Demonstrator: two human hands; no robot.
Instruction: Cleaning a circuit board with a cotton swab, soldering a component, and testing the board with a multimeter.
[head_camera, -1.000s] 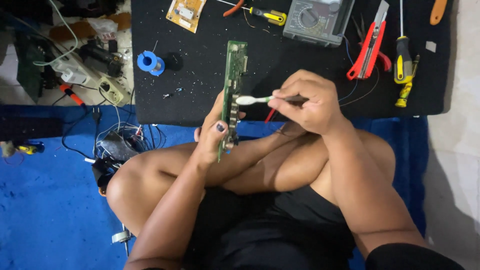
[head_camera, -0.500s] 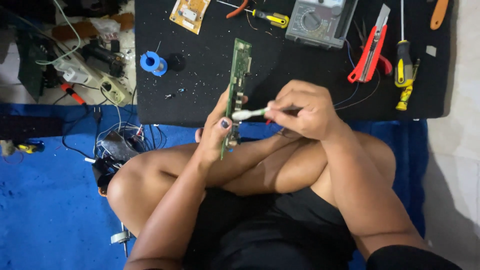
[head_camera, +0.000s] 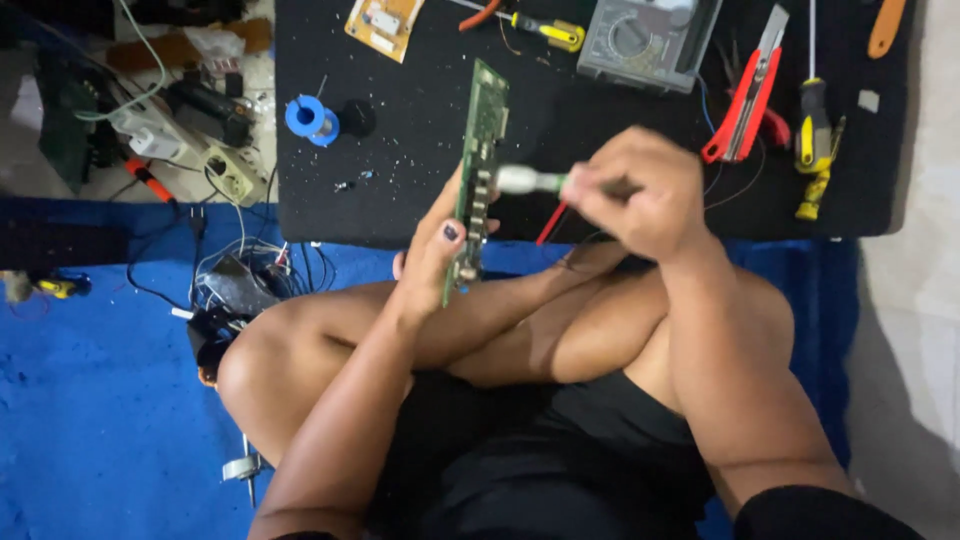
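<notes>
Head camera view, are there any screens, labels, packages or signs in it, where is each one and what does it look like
Multimeter: top centre of the black mat, grey boxy case with a round dial; its display is cut off by the frame edge.
Small white label: on the mat near the right edge, squarish and pale; too small to tell any marking.
No packages or signs show.

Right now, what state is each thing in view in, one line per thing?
Green circuit board: held on edge in the left hand.
White-headed brush: gripped in the right hand, head against the board.
Red utility knife: lying on the black mat, blade state unclear.
Multimeter: lying flat on the mat.
Blue solder spool: resting on the mat.
Yellow-handled screwdriver: lying untouched.
</notes>
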